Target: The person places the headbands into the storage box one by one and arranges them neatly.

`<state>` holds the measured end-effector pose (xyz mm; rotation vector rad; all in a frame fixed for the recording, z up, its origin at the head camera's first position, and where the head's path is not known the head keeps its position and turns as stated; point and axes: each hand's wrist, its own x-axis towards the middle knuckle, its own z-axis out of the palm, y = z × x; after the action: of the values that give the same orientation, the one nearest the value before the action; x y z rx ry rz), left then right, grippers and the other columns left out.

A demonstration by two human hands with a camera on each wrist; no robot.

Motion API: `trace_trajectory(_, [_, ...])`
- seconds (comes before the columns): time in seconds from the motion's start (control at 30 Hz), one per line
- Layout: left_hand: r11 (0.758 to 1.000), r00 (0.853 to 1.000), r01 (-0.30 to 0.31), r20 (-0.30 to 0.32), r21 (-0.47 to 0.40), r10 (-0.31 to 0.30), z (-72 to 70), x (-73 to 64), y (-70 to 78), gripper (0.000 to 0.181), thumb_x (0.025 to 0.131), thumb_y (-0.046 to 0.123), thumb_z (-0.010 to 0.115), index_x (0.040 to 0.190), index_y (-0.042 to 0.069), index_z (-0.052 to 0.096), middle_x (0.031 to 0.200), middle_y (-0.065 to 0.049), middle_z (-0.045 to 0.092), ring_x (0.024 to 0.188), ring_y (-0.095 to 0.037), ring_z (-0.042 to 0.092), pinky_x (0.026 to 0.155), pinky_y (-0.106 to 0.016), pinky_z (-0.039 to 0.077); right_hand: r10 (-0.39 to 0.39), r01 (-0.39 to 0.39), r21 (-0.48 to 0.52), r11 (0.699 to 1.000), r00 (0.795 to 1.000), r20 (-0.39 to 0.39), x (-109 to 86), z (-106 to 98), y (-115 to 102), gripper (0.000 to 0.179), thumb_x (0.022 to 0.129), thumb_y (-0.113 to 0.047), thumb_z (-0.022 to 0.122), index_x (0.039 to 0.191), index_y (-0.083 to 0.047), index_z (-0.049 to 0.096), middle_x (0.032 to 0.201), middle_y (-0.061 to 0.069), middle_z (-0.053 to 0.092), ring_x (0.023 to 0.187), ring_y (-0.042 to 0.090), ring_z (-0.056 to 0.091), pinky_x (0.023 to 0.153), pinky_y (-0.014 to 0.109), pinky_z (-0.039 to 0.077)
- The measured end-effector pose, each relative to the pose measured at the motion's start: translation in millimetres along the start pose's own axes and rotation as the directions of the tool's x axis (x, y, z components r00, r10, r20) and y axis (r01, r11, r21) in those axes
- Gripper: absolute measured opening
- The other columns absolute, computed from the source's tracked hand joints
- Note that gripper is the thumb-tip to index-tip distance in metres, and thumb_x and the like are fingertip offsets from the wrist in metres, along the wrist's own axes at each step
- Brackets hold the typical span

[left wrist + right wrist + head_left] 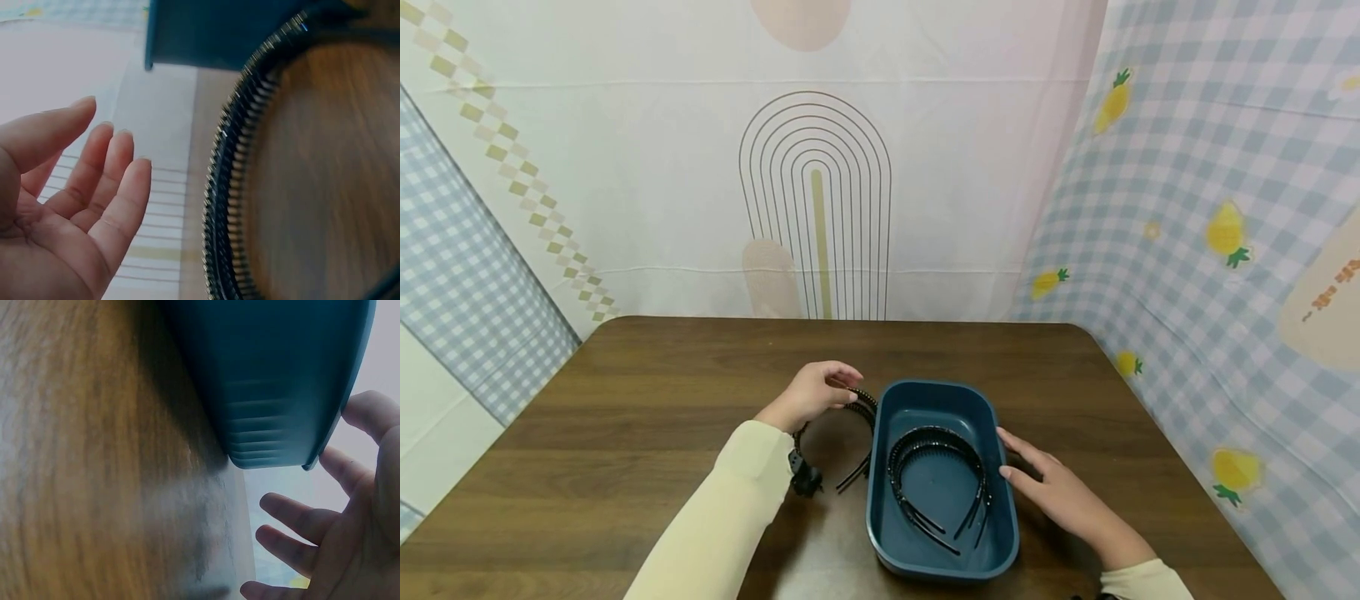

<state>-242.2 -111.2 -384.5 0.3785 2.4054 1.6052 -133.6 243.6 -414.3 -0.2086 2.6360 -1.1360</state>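
A blue rectangular plastic basin (946, 398) stands on the table. Several black toothed headbands (937, 433) lie inside it, ends toward the near side. More black headbands (867, 407) are just left of the basin, their arch by its wall. Over these my left hand (816, 392) hovers with loosely bent fingers; the left wrist view shows a gap between the hand (81, 212) and the toothed headbands (225, 169). My right hand (1060, 496) touches the basin's right rim with thumb and index fingertip, the other fingers spread (287, 515) below the rim.
The brown wooden table (587, 467) has rounded far corners. A white patterned cloth (662, 183) hangs behind it, and a blue checked cloth (1180, 300) with yellow fruit prints hangs on the right. A dark device (805, 475) sits at my left wrist.
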Motion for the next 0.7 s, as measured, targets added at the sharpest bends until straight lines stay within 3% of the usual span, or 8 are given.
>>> trace_trajectory(0.3, [0.993,0.998,-0.032,-0.059,0.111,0.038,-8.6,3.7,-15.2,0.027,0.086,-0.006,0.066,0.113,-0.007,0.064,0.11,-0.024,0.062,0.093,-0.024,0.06,0.075,-0.033,0.053,-0.017,0.017,0.029,0.999,1.0,0.006,-0.4,0,0,0.064,0.098,-0.047,0.049,0.154,-0.024,0.027,0.155,0.017,0.028,0.14,0.047,0.022,0.1,0.069,0.028])
trace_trajectory(0.7, [0.966,0.997,-0.038,-0.052,0.255,0.053,-14.3,8.4,-26.8,0.025,0.085,-0.009,0.065,0.108,-0.003,0.067,0.104,-0.017,0.064,0.093,-0.026,0.061,0.077,-0.036,0.052,-0.008,0.007,0.033,0.999,1.0,0.008,0.0,0,1,0.064,0.098,-0.048,0.049,0.154,-0.024,0.026,0.156,0.017,0.026,0.141,0.047,0.02,0.1,0.069,0.027])
